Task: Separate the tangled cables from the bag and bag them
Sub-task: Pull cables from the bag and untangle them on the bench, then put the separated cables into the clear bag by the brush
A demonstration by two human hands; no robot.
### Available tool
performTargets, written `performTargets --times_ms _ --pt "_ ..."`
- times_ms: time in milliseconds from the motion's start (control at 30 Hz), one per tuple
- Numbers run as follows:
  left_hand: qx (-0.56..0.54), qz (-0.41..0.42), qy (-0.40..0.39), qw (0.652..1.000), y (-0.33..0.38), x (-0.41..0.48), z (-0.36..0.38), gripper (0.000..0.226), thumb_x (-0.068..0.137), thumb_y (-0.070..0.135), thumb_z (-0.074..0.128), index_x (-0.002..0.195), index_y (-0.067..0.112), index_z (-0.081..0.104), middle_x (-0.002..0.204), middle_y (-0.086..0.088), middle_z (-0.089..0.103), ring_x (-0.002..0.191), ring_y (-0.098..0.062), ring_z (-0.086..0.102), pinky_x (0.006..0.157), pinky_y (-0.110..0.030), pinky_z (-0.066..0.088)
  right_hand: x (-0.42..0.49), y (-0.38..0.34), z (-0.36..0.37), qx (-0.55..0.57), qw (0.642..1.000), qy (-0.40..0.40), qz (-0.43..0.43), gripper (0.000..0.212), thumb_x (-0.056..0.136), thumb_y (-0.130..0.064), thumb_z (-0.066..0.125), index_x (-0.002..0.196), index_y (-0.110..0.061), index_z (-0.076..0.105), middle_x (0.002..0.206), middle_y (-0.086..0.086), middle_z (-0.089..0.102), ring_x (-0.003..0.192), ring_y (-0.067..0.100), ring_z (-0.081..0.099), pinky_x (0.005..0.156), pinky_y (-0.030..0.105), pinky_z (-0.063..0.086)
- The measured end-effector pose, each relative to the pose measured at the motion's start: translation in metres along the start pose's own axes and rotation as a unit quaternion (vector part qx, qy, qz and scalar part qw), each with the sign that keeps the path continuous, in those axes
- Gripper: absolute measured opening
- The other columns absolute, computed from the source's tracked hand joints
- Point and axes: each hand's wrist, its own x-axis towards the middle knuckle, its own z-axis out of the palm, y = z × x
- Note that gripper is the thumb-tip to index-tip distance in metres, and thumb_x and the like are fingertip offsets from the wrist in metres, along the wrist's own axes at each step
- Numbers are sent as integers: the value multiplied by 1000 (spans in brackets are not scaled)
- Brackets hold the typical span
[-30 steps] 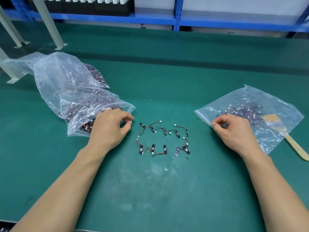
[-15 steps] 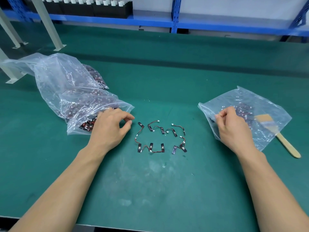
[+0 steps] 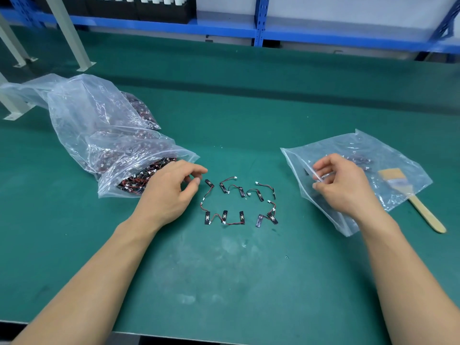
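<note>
Green table [image 3: 236, 270], seen from the head camera, with a blue shelf [image 3: 224, 27] along its far edge. Big bag [image 3: 82, 115]: clear plastic, crumpled, lying at left with its mouth facing the centre. It is packed with a tangled mass of red-and-black cables. Small bag [image 3: 388, 150]: clear, flat, at right, holding a few cables. Left hand [image 3: 169, 192]: resting at the big bag's mouth, fingers loosely curled, thumb and forefinger close together with nothing visible between them. Right hand [image 3: 346, 188]: over the small bag's near-left part, fingers curled and pinching the film at its edge. Brush [image 3: 420, 207]: wooden handle, bristles lying on the small bag's right side. Loose cables [image 3: 239, 200]: about ten short leads with black tabs, spread singly on the table between the hands, apart from both bags.
</note>
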Motion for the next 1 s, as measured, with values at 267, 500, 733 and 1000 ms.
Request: performTargets --times_ms 267,500,733,1000 --pt "4 48 -122 991 5 -2 2 34 99 27 58 133 24 58 124 12 57 115 -9 50 103 -30 39 -3 13 6 49 998 17 -19 17 84 -15 77 82 -30 69 81 -17 69 56 -1 52 65 25 43" --pt "-18 52 -191 980 15 -3 6 48 99 37 41 146 26 44 143 12 45 133 -7 39 113 -32 33 -3 16 5 69 996 37 -33 15 85 -19 76 79 -31 70 80 -27 68 56 2 52 63 25 41" --pt "85 111 -299 944 38 1 30 95 85 84 26 160 30 6 168 11 -3 153 -5 -8 125 -30 -2 -2 17 6 68 995 49 -46 16 84 -19 76 77 -32 69 81 -30 67 58 0 55 64 24 41" --pt "85 119 -283 948 79 14 73 94 81 86 33 159 36 13 168 9 3 153 -11 -3 126 -36 2 -6 12 12 54 995 43 -68 12 84 -20 75 79 -30 70 81 -20 71 53 2 52 61 23 40"
